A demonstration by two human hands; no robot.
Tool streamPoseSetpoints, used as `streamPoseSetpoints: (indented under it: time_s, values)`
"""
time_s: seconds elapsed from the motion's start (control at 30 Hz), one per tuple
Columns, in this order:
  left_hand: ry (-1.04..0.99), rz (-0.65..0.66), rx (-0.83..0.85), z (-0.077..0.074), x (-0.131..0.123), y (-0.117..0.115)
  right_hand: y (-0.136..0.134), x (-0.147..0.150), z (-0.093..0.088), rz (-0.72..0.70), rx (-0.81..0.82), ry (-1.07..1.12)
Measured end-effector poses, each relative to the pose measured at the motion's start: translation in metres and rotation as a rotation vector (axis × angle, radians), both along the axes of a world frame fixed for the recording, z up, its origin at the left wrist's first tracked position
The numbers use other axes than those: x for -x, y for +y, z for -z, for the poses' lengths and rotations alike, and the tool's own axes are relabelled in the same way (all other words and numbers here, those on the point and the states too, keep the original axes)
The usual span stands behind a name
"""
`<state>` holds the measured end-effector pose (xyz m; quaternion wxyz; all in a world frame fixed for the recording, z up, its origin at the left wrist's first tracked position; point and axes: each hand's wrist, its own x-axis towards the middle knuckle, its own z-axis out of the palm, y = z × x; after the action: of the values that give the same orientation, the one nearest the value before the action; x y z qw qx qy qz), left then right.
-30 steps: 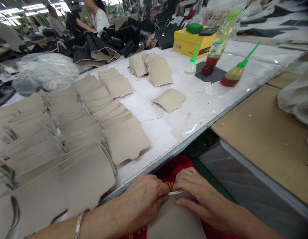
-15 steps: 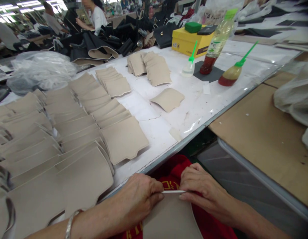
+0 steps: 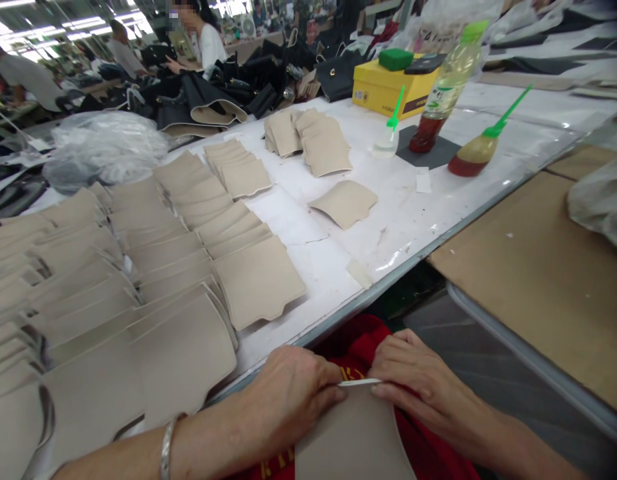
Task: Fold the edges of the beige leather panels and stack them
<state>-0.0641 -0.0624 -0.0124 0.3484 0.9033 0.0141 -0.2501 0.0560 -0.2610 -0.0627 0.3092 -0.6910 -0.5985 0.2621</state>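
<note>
A beige leather-like panel (image 3: 356, 433) with a white upper edge lies over my lap, on red cloth (image 3: 371, 333) with yellow lettering. My left hand (image 3: 303, 383) pinches the left end of that edge between thumb and fingers. At the other end, my right hand (image 3: 411, 370) grips the same edge, closed the same way. A short stretch of the white edge shows between both hands. Left of my left arm, rows of overlapping beige panels (image 3: 183, 353) cover the table. One single curved beige panel (image 3: 344, 203) lies apart from the stacks.
On the white table (image 3: 333, 260) stand a yellow box (image 3: 378, 90), a plastic bottle with red liquid (image 3: 433, 110) and two green-tipped squeeze bottles (image 3: 473, 157). A brown board (image 3: 543, 267) is at the right. Clear plastic bags (image 3: 106, 143) and black bags (image 3: 208, 97) lie behind; people work beyond.
The whole scene has shifted slightly right in view as the camera turned a little. Both hands still hold the panel's edge at nearly the same places.
</note>
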Motion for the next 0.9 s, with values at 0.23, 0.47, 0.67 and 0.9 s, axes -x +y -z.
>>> streamPoseSetpoints:
  time_s: [0.23,0.47,0.67,0.9]
  values:
    - [-0.049,-0.023,0.092,0.004,0.002,0.001,0.016,0.017,0.0,-0.063,0.047,-0.009]
    - [0.013,-0.155,0.148,0.007,0.023,0.021,0.008,0.011,0.016,-0.043,0.085,0.179]
    - [0.073,-0.264,0.194,0.01,0.027,0.021,0.016,0.014,0.008,-0.045,0.145,0.12]
    - [0.089,-0.298,0.205,0.008,0.024,0.018,0.035,0.021,-0.002,-0.046,0.192,-0.06]
